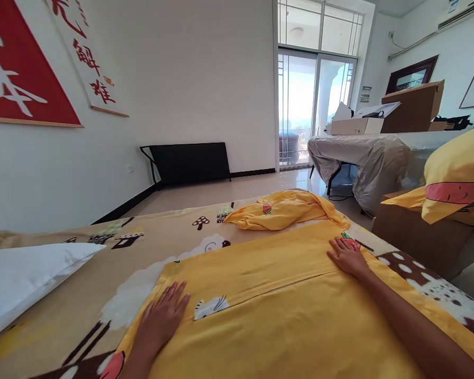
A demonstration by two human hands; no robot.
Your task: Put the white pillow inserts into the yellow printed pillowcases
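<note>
A yellow pillowcase (268,310) printed with fruit and a white cat figure lies spread flat on the patterned blanket (142,279), a seam or overlap crossing it. My left hand (164,313) rests palm down on its left side, fingers stretched out. Over at the far right corner, my right hand (348,257) lies flat with fingers spread, next to a red fruit print. Neither hand holds anything. Just beyond the pillowcase sits a crumpled yellow cloth (284,210) with a strawberry print. At the left edge is a white pillow (27,279).
On the right, a yellow pillow (458,173) rests above a brown cardboard box (414,231). Behind it stands a plastic-covered table (351,152) carrying open boxes (413,108). A black folded frame (191,163) leans by the wall, left of the glass door (298,105).
</note>
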